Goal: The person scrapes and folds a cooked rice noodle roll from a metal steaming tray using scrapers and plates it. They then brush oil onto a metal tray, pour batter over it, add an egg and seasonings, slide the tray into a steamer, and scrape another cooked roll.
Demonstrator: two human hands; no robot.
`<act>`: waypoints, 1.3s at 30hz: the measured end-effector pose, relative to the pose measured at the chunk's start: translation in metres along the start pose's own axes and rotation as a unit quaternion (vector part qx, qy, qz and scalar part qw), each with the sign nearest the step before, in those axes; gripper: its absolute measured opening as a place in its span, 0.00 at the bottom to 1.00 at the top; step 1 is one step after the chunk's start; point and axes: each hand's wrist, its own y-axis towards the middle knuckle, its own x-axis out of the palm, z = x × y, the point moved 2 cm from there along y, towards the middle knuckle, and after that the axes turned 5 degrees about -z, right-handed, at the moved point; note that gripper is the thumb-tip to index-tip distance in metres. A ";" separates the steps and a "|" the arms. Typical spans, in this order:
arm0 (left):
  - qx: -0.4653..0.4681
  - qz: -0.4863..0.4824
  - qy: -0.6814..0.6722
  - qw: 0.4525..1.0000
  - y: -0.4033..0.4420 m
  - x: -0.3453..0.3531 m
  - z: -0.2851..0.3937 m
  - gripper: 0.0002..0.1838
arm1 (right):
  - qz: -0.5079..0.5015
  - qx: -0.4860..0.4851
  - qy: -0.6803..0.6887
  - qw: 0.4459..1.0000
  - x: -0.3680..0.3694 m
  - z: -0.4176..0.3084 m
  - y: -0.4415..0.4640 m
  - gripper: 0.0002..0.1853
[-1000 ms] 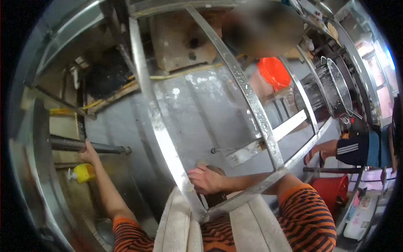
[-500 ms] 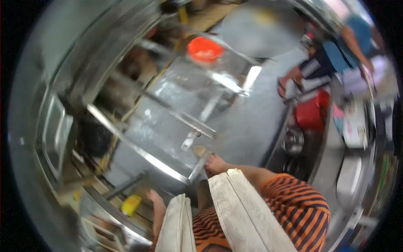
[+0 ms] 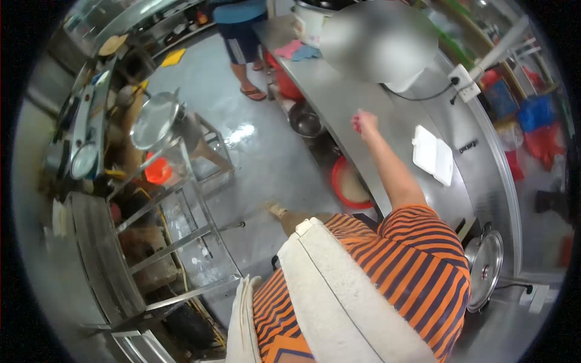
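My right hand (image 3: 365, 123) is stretched out over the steel counter (image 3: 339, 91), its fingers curled closed. Whatever it may hold is too small and hidden to make out. To its right on the counter lies an open white foam box (image 3: 432, 155). My left hand is out of the frame. The metal frame (image 3: 209, 224) with crossbars stands on the floor at the left, with no hand on it.
Beyond the counter's left edge stands a person (image 3: 242, 42) in sandals. Below the counter are a metal bowl (image 3: 305, 120) and a red basin (image 3: 351, 184). A lidded pot (image 3: 485, 270) sits at the right. An orange bucket (image 3: 158, 169) is behind the metal frame.
The view has swung right, from the metal frame to the counter. My right hand has left the frame and reached over the counter. My left hand has gone out of view.
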 end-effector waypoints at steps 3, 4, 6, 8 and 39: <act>0.030 -0.032 0.051 0.998 -0.004 0.008 0.047 0.21 | 0.037 0.083 0.215 0.972 -0.069 -0.007 0.038 0.17; 0.038 -0.041 0.063 0.996 -0.005 0.015 0.063 0.21 | 0.045 0.106 0.285 0.952 -0.085 -0.006 0.051 0.18; 0.046 -0.058 0.075 0.994 -0.011 0.023 0.087 0.21 | 0.037 0.103 0.317 0.942 -0.101 -0.020 0.071 0.20; 0.045 -0.071 0.079 0.993 -0.017 0.029 0.103 0.21 | 0.020 0.100 0.338 0.936 -0.098 -0.046 0.091 0.22; 0.466 -0.313 0.112 0.820 -0.236 0.030 0.527 0.08 | -0.183 0.235 0.018 0.954 0.014 -0.020 0.183 0.17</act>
